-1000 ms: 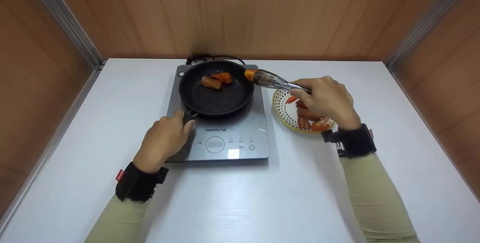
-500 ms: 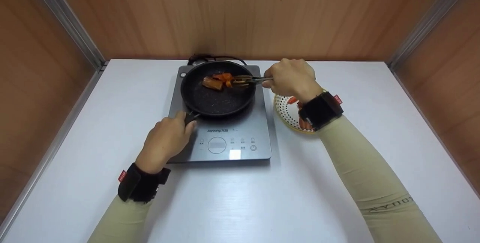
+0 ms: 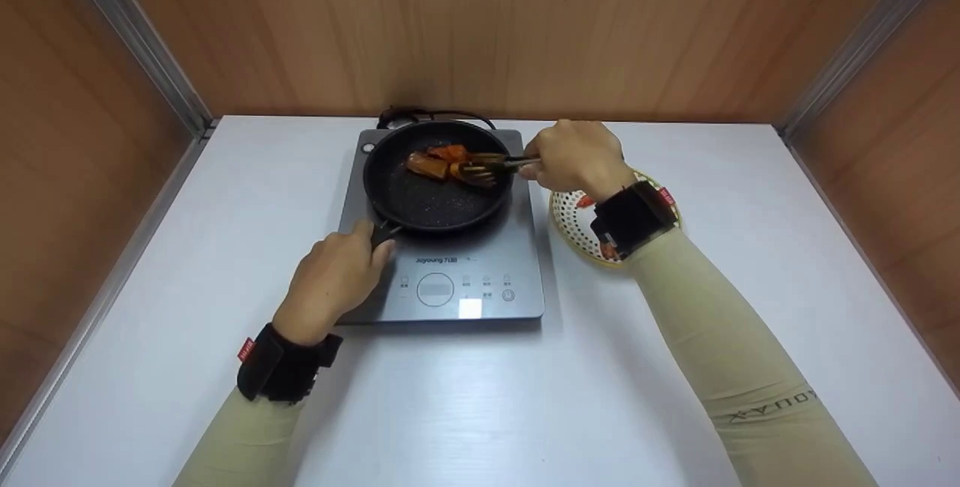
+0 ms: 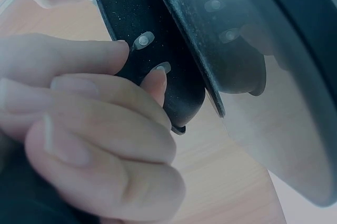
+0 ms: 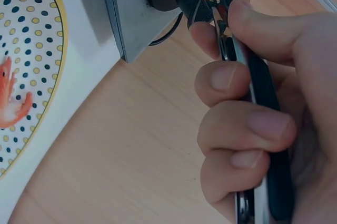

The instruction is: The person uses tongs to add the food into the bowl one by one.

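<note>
A black frying pan [image 3: 431, 198] sits on a grey induction cooker [image 3: 517, 247]. Orange-red shrimp pieces [image 3: 439, 160] lie at the pan's far side. My left hand [image 3: 334, 277] grips the pan handle [image 3: 382, 232] at the near left; in the left wrist view its fingers [image 4: 105, 124] curl round the black handle [image 4: 158, 60]. My right hand [image 3: 574, 157] holds metal tongs [image 3: 487, 166] whose tips reach into the pan beside the shrimp. The right wrist view shows the fingers [image 5: 242, 129] wrapped round the tongs [image 5: 258, 103].
A white dotted plate [image 3: 570, 217] with more shrimp [image 5: 13, 103] stands right of the cooker, partly hidden by my right wrist. A black cord [image 3: 420, 115] runs behind the cooker. Wooden walls close in the white table [image 3: 480, 397] on three sides.
My right hand swung left from above the plate to the pan, carrying a shrimp piece in the tongs into the pan. The left hand stayed on the handle.
</note>
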`<control>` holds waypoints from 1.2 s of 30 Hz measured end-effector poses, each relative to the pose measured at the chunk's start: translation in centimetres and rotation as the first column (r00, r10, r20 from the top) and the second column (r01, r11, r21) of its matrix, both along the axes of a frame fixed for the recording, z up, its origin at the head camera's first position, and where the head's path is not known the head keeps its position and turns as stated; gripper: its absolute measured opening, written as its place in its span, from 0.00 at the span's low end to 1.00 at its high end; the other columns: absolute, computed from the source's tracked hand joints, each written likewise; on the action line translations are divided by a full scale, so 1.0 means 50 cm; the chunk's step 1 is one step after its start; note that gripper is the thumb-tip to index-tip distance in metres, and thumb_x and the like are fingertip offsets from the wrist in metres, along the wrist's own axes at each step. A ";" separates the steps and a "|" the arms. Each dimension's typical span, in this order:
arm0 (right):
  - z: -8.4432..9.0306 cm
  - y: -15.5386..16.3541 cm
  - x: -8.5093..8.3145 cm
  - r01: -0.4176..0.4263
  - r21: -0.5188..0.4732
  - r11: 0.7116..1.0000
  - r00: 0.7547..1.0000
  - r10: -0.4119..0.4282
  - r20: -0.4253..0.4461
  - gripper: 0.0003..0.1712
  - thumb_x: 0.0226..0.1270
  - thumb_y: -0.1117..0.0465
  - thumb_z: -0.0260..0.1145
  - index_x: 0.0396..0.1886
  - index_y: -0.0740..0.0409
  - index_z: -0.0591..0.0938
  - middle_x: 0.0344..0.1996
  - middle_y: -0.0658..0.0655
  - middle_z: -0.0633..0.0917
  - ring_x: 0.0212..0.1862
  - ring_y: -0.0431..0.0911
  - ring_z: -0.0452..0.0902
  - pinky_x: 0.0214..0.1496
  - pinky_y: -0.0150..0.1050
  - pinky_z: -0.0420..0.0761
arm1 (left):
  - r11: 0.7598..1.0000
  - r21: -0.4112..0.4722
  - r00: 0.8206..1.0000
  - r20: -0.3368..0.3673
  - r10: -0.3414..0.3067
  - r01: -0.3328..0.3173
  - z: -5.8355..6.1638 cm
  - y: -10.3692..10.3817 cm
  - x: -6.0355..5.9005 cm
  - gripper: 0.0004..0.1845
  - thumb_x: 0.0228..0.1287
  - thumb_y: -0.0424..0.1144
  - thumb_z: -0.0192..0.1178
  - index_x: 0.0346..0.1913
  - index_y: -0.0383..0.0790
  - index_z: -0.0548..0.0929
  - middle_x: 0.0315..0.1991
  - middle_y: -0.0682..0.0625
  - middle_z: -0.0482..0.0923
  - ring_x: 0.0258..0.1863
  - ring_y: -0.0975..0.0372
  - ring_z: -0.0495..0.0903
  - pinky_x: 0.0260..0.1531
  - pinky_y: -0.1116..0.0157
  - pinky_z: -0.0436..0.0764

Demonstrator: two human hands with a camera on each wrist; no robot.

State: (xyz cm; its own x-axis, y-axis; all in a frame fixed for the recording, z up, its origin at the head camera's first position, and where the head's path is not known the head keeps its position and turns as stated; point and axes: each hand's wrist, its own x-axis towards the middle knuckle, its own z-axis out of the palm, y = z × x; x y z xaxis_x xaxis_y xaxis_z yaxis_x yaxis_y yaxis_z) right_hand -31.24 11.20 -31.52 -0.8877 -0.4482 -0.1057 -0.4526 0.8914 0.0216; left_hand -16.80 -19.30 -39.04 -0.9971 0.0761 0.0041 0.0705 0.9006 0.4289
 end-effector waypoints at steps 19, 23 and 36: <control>-0.001 0.005 0.014 0.001 0.024 1.000 0.993 0.002 -0.119 0.20 0.76 0.39 0.66 0.48 0.46 0.90 0.41 0.57 0.88 0.45 0.58 0.83 0.46 0.59 0.80 | 1.000 0.010 1.000 0.003 -0.013 0.013 0.003 0.002 -0.002 0.17 0.84 0.48 0.53 0.46 0.35 0.75 0.30 0.40 0.78 0.29 0.49 0.77 0.26 0.53 0.71; -0.007 0.001 0.023 -0.038 0.041 0.998 0.979 0.046 -0.201 0.17 0.74 0.41 0.68 0.45 0.48 0.91 0.35 0.58 0.89 0.39 0.59 0.85 0.42 0.60 0.81 | 1.000 0.007 1.000 0.005 -0.011 0.011 0.003 0.003 -0.001 0.16 0.84 0.48 0.53 0.45 0.35 0.75 0.29 0.41 0.77 0.29 0.49 0.76 0.25 0.55 0.69; -0.040 -0.002 0.049 -0.135 0.042 0.990 0.903 0.140 -0.406 0.14 0.67 0.49 0.77 0.45 0.52 0.91 0.29 0.61 0.89 0.27 0.60 0.82 0.30 0.57 0.80 | 1.000 0.007 1.000 0.009 -0.010 0.010 0.005 0.004 -0.002 0.17 0.84 0.47 0.53 0.47 0.33 0.76 0.30 0.40 0.77 0.28 0.50 0.76 0.25 0.55 0.70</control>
State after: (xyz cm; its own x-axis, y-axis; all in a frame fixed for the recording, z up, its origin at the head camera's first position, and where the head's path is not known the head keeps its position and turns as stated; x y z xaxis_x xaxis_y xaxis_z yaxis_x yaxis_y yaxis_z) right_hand -28.78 11.10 -33.52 -0.7844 -0.5698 0.2449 -0.5203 0.8195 0.2403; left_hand -16.90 -19.11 -38.77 -0.9963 0.0863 -0.0047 0.0757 0.8969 0.4358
